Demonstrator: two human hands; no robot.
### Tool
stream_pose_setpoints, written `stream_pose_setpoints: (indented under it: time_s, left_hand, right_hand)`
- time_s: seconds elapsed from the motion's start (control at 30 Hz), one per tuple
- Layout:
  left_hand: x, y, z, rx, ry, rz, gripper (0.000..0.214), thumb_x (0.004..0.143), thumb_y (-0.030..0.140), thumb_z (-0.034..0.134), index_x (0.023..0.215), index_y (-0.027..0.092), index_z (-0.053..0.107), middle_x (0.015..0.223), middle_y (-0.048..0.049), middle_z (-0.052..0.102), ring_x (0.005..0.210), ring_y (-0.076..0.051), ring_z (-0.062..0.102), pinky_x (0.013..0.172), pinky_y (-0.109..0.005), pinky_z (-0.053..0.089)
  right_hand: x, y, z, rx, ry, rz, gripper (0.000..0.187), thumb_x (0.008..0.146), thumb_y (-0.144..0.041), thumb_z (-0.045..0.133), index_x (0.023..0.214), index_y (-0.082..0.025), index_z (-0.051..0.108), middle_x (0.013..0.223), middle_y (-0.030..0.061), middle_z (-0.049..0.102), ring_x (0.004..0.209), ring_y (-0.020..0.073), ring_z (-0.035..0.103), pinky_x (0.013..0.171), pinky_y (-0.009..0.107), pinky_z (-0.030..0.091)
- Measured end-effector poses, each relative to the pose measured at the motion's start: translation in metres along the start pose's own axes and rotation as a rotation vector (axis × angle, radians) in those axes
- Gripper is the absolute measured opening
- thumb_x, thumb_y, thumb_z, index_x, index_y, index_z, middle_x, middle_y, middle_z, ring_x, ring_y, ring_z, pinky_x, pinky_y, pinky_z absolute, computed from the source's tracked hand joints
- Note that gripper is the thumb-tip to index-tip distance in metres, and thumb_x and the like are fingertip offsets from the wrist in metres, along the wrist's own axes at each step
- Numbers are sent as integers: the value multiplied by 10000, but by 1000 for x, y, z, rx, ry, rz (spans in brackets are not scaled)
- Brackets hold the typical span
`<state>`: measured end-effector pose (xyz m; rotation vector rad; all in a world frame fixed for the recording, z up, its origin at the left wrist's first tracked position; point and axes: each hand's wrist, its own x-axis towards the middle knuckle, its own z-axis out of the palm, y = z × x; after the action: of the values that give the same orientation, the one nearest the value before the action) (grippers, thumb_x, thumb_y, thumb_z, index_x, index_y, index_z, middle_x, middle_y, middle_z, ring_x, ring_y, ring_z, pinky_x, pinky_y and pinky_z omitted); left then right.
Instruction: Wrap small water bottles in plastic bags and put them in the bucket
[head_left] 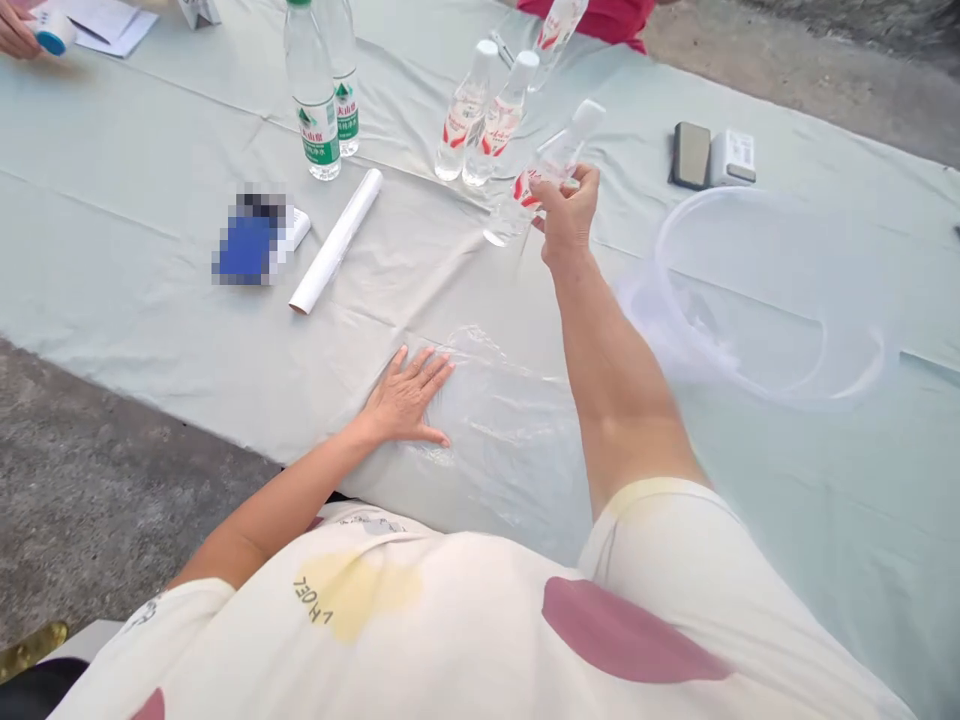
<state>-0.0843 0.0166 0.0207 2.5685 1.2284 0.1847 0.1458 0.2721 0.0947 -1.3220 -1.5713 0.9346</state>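
My left hand [409, 400] lies flat with its fingers spread on the near part of the table, at the left edge of a sheet of clear plastic wrap [510, 430]. Farther off, my right hand [570, 205] is wrapped round a clear water bottle [551, 160] with a red and white label and a white cap. The bottle leans to the right, its base close to the cloth; I cannot tell whether it touches. Two like bottles [496, 130] stand upright just beyond it. A white roll [336, 245] lies beyond my left hand.
Two green-labelled water bottles [319, 130] stand at the back left, near a blurred blue item [249, 240]. On the right are a translucent mesh item with a round rim [664, 230] and two small boxes [691, 155]. Another person's hand [16, 35] holds something at the far left.
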Motion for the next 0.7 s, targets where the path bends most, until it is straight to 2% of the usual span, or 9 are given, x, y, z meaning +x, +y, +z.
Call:
stream_pose_setpoints:
  time_s: [0.1, 0.17, 0.23, 0.33, 0.4, 0.47, 0.6, 0.7]
  left_hand:
    - [1, 0, -1, -33, -23, -4, 1185, 738, 792, 627, 1616, 144, 165, 1648, -150, 272, 1544, -375, 167, 1238, -597, -10]
    - [2, 0, -1, -51, -25, -7, 1197, 733, 771, 654, 1620, 150, 141, 1651, -147, 267, 1544, -376, 165, 1234, -603, -19]
    - [2, 0, -1, -61, -18, -8, 1205, 725, 754, 675, 1622, 161, 130, 1653, -143, 264, 1544, -379, 164, 1231, -609, -23]
    - [2, 0, 0, -62, -6, 5, 1185, 738, 729, 675, 1622, 164, 125, 1658, -146, 250, 1544, -381, 156, 1227, -613, -27]
    - [1, -1, 1, -54, -2, 12, 1176, 745, 714, 668, 1622, 156, 117, 1660, -158, 241, 1545, -383, 153, 1225, -615, -28]
    - [0, 0, 1, -39, -7, 11, 1196, 736, 703, 675, 1621, 139, 103, 1659, -179, 230, 1544, -389, 151, 1223, -614, -28]
    - [1, 0, -2, -36, -44, 10, 1183, 745, 659, 679, 1623, 139, 81, 1667, -191, 191, 1548, -391, 129, 1217, -613, -35]
    - [2, -3, -10, -71, -107, 24, 1208, 717, 610, 721, 1626, 174, 56, 1683, -178, 130, 1554, -398, 71, 1207, -628, -32]
  right_hand:
    - [-77, -19, -4, 220, 146, 182, 203, 941, -439, 522, 983, -242, 499, 919, -11, 640, 843, 92, 636, 715, 237, 475]
    - [-137, -31, 2, 333, 118, 289, 273, 875, -490, 588, 912, -230, 511, 838, -18, 602, 749, 112, 630, 624, 240, 466]
    - [-195, -39, 15, 341, 80, 404, 361, 794, -553, 655, 857, -223, 521, 754, -24, 565, 666, 124, 600, 558, 244, 451]
    - [-257, -39, 41, 275, 85, 544, 439, 718, -555, 717, 949, -220, 553, 783, -13, 610, 670, 142, 598, 543, 252, 458]
    - [-278, -34, 56, 231, 99, 586, 500, 730, -553, 698, 1073, -221, 551, 838, 0, 640, 719, 159, 617, 574, 263, 481]
    - [-286, -26, 66, 160, 105, 581, 550, 766, -577, 647, 1170, -221, 535, 876, 9, 654, 768, 172, 634, 626, 279, 504]
    - [-286, -12, 72, -44, 60, 539, 595, 829, -655, 524, 1216, -204, 550, 945, 38, 673, 838, 189, 648, 687, 290, 516]
    - [-286, -11, 73, -86, 45, 554, 624, 844, -681, 491, 1225, -191, 557, 974, 52, 675, 834, 192, 646, 672, 288, 515]
